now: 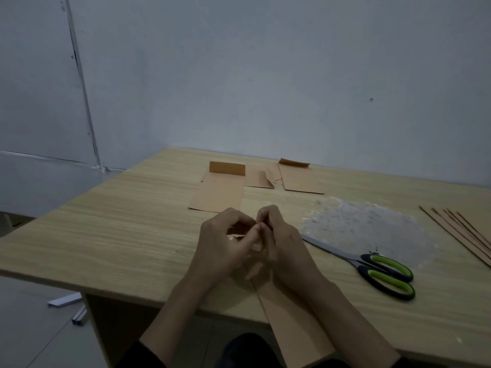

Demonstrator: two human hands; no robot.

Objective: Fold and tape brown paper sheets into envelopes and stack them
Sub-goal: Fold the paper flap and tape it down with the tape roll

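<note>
My left hand (225,245) and my right hand (279,243) meet above the middle of the wooden table (119,235), fingertips pinched together on a small pale object, likely a tape roll (257,247), mostly hidden between them. Under my right forearm lies a long folded brown paper sheet (295,328), reaching past the table's front edge. Folded brown envelopes (220,192) lie flat near the far edge, one more envelope (300,179) to their right with its flap raised.
Green-handled scissors (372,266) lie shut to the right of my hands, beside a crinkled clear plastic sheet (366,224). A stack of brown paper sheets (462,229) sits at the right edge. White strips (66,301) lie on the floor at the left.
</note>
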